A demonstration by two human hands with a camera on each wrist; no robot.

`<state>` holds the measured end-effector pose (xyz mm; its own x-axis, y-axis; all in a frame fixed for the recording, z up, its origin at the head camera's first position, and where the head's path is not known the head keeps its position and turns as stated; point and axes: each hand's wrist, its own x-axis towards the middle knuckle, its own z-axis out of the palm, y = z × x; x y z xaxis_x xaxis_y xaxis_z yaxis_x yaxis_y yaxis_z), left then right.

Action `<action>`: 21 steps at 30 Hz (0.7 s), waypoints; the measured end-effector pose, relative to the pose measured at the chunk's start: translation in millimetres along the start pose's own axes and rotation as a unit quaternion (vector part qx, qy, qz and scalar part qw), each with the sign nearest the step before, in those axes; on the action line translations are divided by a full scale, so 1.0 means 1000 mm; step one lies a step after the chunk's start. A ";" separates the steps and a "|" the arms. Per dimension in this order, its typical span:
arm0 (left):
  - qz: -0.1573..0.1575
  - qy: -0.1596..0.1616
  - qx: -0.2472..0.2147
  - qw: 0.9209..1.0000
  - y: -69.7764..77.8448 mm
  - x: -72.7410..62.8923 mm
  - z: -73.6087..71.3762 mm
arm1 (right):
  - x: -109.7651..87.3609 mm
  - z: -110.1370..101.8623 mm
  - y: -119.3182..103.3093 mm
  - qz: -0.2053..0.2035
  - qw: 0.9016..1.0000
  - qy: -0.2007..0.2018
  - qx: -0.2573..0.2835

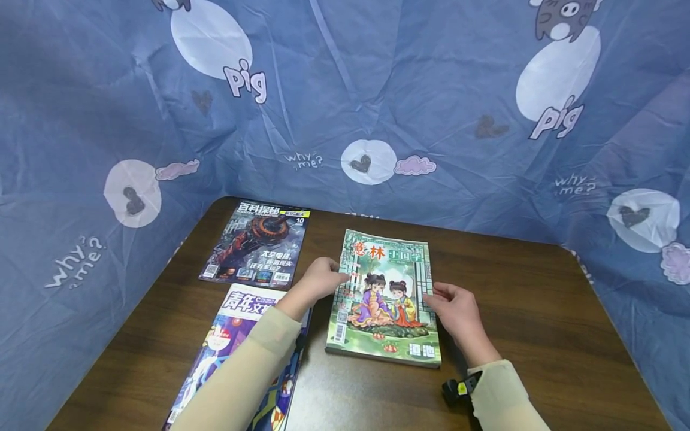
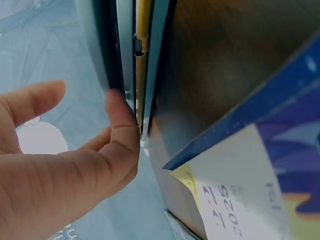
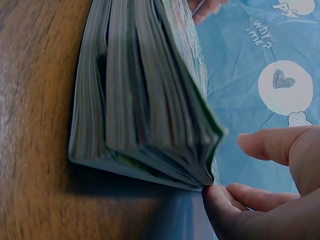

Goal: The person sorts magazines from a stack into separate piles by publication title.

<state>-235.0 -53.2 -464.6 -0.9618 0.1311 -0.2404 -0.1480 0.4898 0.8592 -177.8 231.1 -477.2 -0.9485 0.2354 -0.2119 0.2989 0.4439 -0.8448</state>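
A stack of magazines lies on the table, topped by a green magazine [image 1: 384,335] whose cover shows two cartoon children. My left hand [image 1: 319,281] is at the stack's left side; in the left wrist view its fingertips touch the spines [image 2: 142,75] while the thumb stands off. On the opposite side is my right hand [image 1: 457,312]. Seen from the right wrist, its fingertips meet the corner of the page edges [image 3: 145,95], and the thumb [image 3: 265,145] is held apart from the cover. Several thick page blocks show there, with gaps between them.
A dark magazine [image 1: 259,239] lies at the table's back left. In front of it is a purple and white magazine [image 1: 242,323], partly covered by the left sleeve [image 1: 242,371]. A blue patterned cloth [image 1: 345,90] hangs behind the brown table [image 1: 550,335].
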 end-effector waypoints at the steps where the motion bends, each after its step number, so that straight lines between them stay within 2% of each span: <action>1: 0.000 -0.002 -0.011 1.000 0.000 0.000 0.000 | 0.000 0.000 0.000 -0.001 1.000 0.000 0.000; 4: 0.001 -0.007 -0.051 0.999 -0.002 0.002 0.001 | 0.000 0.000 0.000 0.001 1.000 0.001 0.002; 8: -0.009 -0.034 -0.108 0.994 -0.003 0.003 0.003 | -0.001 0.000 0.000 0.003 1.000 -0.005 0.007; 11: -0.007 -0.052 -0.123 0.991 -0.004 0.001 0.005 | -0.002 0.000 0.001 -0.002 1.000 -0.010 0.008; 15: -0.004 -0.059 -0.140 0.988 -0.004 -0.002 0.007 | -0.002 0.000 0.001 -0.002 1.000 -0.011 0.007; 21: -0.019 -0.080 -0.184 0.979 -0.005 -0.003 0.007 | -0.003 -0.001 0.000 0.001 1.000 -0.011 0.009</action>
<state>-229.7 -50.0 -471.5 -0.9101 0.2667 -0.3173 -0.2840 0.1562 0.9460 -175.2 231.8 -476.2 -0.9503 0.2163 -0.2239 0.2984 0.4284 -0.8529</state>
